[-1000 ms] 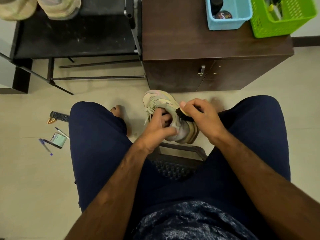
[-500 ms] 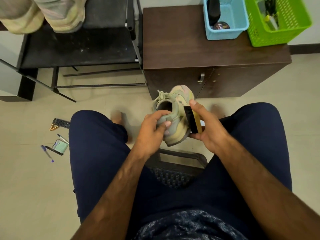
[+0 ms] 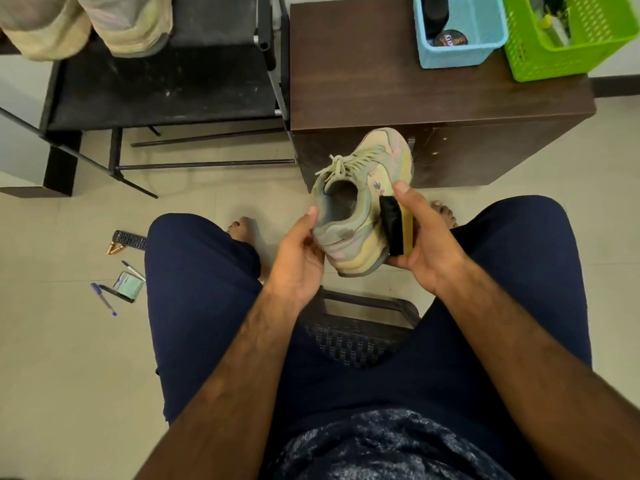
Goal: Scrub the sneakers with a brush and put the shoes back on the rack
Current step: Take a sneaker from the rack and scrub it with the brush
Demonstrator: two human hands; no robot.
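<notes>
Gripping the heel of the sneaker, the left hand holds it in mid-air; the right hand clasps the brush against its side. Probably light and soft-sided, so heel and sole offer the firmest hold.

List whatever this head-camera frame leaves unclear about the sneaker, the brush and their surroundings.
- Head view: sneaker underside, turned away; fingertips of the left hand, behind the heel.
- Head view: whether the brush in the right hand touches the sneaker; the gap is too dark.
- Head view: shoes on the rack, cut by the top edge.
- Head view: green basket contents, behind its wall; tin label in the blue basket, too small.
</notes>
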